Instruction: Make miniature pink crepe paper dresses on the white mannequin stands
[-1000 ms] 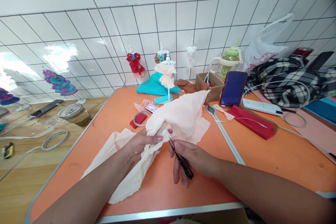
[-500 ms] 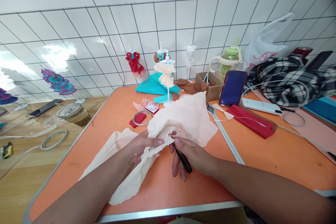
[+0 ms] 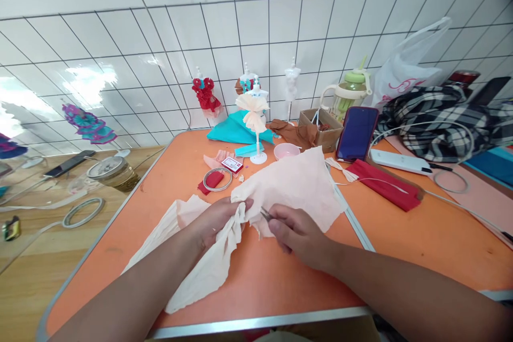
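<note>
Cream fabric (image 3: 288,187) lies across the orange table, bunched in the middle. My left hand (image 3: 220,218) pinches the gathered part, with folds hanging down toward the front edge. Just right of it, my right hand (image 3: 294,230) is closed around small dark scissors (image 3: 266,214), whose tips point up and left over the fabric. Most of the scissors' handle is hidden by my fingers. Behind the fabric stands a small white mannequin (image 3: 256,112) dressed in cream ruffles.
Around the back are a pink bowl (image 3: 287,152), a cardboard box (image 3: 324,133), a phone (image 3: 356,133) and a green-lidded bottle (image 3: 350,91). A tape ring (image 3: 217,179) lies left; red fabric (image 3: 385,186) lies right.
The scissors have come away from the gathered fabric, and my right hand has turned and closed over them. The fabric's bunch is now twisted tighter at my left hand, and the pink bowl shows more.
</note>
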`<state>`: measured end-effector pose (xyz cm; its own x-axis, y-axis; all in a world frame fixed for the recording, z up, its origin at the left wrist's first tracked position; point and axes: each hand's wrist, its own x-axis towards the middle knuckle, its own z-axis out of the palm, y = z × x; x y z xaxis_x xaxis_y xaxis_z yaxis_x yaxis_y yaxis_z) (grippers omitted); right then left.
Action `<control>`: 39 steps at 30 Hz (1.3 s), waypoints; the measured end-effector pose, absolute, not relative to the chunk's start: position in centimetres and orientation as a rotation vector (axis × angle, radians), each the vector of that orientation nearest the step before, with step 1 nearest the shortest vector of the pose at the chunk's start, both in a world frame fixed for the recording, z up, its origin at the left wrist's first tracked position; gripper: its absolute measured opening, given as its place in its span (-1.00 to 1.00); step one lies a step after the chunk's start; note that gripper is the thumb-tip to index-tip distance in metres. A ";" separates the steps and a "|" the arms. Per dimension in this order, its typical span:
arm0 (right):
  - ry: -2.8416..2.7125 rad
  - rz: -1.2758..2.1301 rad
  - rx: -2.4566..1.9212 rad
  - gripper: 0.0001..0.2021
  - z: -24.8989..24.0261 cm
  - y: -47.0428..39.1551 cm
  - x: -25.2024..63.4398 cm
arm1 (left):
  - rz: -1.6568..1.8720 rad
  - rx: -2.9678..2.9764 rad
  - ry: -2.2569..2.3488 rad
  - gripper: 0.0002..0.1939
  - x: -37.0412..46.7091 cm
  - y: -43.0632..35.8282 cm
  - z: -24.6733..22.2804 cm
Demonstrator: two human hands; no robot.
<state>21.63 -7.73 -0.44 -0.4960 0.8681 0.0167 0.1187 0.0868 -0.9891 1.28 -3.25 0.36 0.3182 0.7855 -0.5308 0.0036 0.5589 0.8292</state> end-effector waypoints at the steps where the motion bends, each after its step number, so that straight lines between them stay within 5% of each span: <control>1: -1.761 1.294 -0.992 -0.65 -0.1 -7.7 22.1 | 0.554 0.821 1.134 -0.72 0.9 -3.0 0.3; 5: -1.959 0.759 -1.059 -0.71 1.0 -7.3 22.9 | 0.547 0.853 1.127 -0.69 -0.2 -2.6 0.2; 9: -2.250 0.518 -1.025 -0.29 0.5 -6.8 22.3 | 0.395 0.998 1.083 -0.71 -0.1 -3.2 1.0; 14: -2.369 0.395 -1.000 -0.61 -0.4 -6.2 22.0 | 0.266 1.220 1.050 -0.70 0.0 -3.9 2.7; 19: -2.453 0.417 -1.093 -0.40 -0.2 -6.0 22.4 | 0.088 1.516 0.771 -0.63 -0.1 -4.0 3.1; 25: -2.395 0.330 -1.217 -0.90 -0.4 -5.8 22.3 | 0.112 1.865 1.076 -0.74 1.1 -4.5 1.8; 29: -2.476 0.387 -1.318 -0.87 -0.4 -5.3 22.6 | 0.353 2.170 1.284 -0.43 1.3 -4.3 1.3; 33: -2.469 0.400 -1.348 -0.79 -0.5 -5.0 22.7 | 0.374 2.553 1.145 -0.64 1.1 -4.0 1.0; 39: -2.441 0.289 -1.363 -0.71 -0.5 -4.6 23.2 | 0.110 2.509 1.265 -0.71 1.6 -4.1 0.8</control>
